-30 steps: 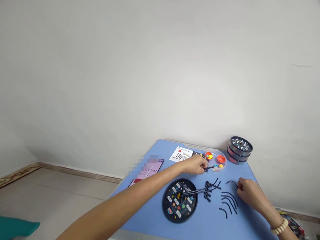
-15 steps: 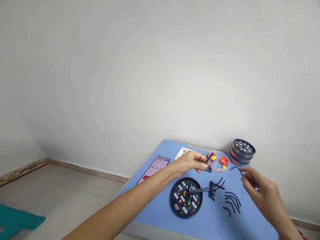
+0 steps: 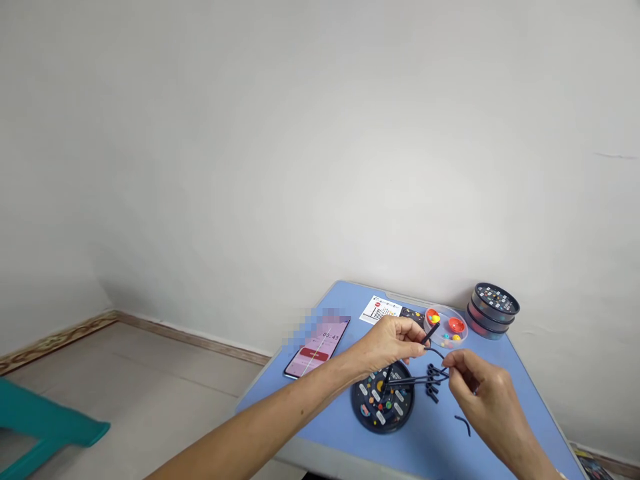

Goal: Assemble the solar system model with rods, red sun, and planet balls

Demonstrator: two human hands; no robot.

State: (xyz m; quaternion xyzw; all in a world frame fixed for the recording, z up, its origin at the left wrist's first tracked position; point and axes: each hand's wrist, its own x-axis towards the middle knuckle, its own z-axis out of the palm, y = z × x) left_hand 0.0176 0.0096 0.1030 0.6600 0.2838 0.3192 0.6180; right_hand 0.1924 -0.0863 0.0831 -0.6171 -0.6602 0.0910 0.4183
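Note:
My left hand [image 3: 395, 340] pinches a short black connector piece [image 3: 434, 329] above the blue table. My right hand [image 3: 480, 390] holds a thin curved black rod [image 3: 437, 353], its far end at the connector by my left fingertips; whether it is inside cannot be told. Below them lies a round black base [image 3: 383, 415] printed with planets, a short black post [image 3: 388, 377] standing at its middle. Straight black rods [image 3: 413, 381] reach from the base toward several small black connectors [image 3: 432, 388]. A curved rod [image 3: 464, 424] lies beside my right hand, which hides the table behind it.
A phone [image 3: 317, 350] showing a timer lies at the table's left edge. Behind my hands are a printed card [image 3: 377, 309] and a clear dish [image 3: 453, 344] with red half shells and small beads. Stacked round cases [image 3: 494, 311] stand back right; teal furniture [image 3: 50, 420] is lower left.
My right hand has moved left with the curved rod, bringing its end to the connector in my left hand. The view has shifted slightly, and the right hand now covers the other curved rods.

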